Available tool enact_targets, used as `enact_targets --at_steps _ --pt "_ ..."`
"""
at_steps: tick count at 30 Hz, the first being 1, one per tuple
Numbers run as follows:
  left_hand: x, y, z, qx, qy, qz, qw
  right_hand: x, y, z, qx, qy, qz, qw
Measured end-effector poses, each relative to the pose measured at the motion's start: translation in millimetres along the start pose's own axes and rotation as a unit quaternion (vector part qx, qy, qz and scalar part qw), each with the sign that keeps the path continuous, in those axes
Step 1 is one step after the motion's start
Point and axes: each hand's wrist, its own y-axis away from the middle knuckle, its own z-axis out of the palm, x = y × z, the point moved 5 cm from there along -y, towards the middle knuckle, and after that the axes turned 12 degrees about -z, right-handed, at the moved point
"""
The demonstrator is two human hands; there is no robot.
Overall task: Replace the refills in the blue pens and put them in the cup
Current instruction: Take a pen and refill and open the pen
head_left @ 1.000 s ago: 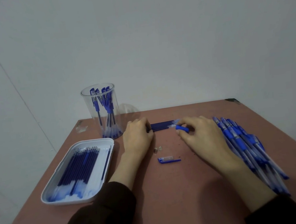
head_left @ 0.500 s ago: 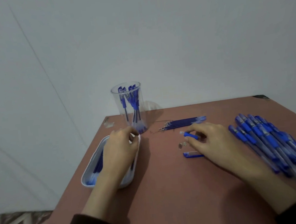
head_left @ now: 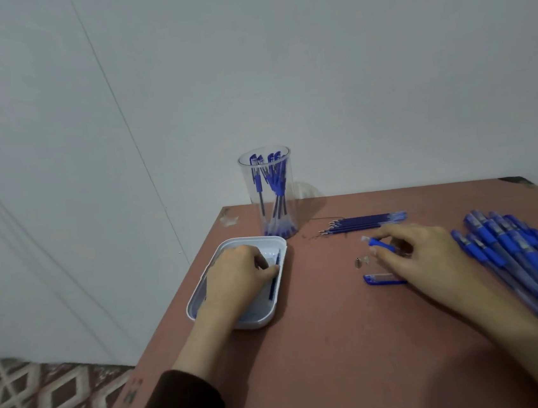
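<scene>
- Blue pens (head_left: 526, 260) lie piled at the table's (head_left: 326, 347) 3 o'clock.
- Left hand (head_left: 238, 276) is in the white tray (head_left: 248, 241) at 9 o'clock, fingers curled over a refill (head_left: 274, 278); I cannot tell whether it grips it.
- Right hand (head_left: 429, 256) pinches a pen barrel (head_left: 380, 245); a pen cap (head_left: 381, 279) lies at its 7 o'clock.
- Loose refills (head_left: 362, 222) lie at 12 o'clock, the clear cup (head_left: 266, 177) of pens at 11.

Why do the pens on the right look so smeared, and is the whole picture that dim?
Head view: the pile of pens at the right edge is smeared, probably motion blur plus wide-angle stretching; the cup and loose refills near the middle look sharper; the light is dim, flat and bluish, with soft shadows and no glare.
</scene>
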Motion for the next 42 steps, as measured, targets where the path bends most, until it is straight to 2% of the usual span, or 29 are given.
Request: enact_targets --at_steps 5,9,11,13,14,16,18,20,25,29,33,42 --pt "5 -7 -2 -0.025 -0.042 -0.001 0.999 2 1 1 -0.01 0.001 0.007 1.0" --pt "7 -10 -3 -0.035 -0.047 -0.037 0.998 0 0 1 -0.018 -0.003 0.011 1.0" --pt "5 -13 -13 -0.007 0.0 -0.047 0.999 0 0 1 -0.015 -0.004 0.011 1.0" --pt "12 -14 -28 0.002 0.144 -0.036 0.989 -2 0 0 -0.007 -0.004 0.003 1.0" --pt "18 -11 -34 -0.016 0.25 -0.03 0.968 -4 0 -1 -0.002 -0.005 -0.003 1.0" --pt "39 -3 -39 -0.09 0.447 -0.025 0.89 -6 -1 -2 0.012 -0.009 -0.011 1.0" --pt "62 3 -31 -0.144 0.563 -0.019 0.813 -5 -1 -3 0.022 -0.012 -0.012 1.0" --pt "77 6 -15 -0.16 0.631 -0.035 0.758 -2 -1 -3 0.033 -0.015 -0.008 0.999" --pt "89 9 25 -0.13 0.739 -0.096 0.654 6 -4 -7 0.058 0.009 0.001 0.998" --pt "82 4 36 -0.117 0.785 -0.121 0.596 11 -4 -11 0.062 0.027 0.021 0.997" --pt "82 4 39 -0.139 0.796 -0.125 0.575 12 -5 -10 0.046 0.036 0.025 0.998" --pt "88 9 44 -0.151 0.786 -0.11 0.589 9 -5 -11 0.033 0.046 0.029 0.998"
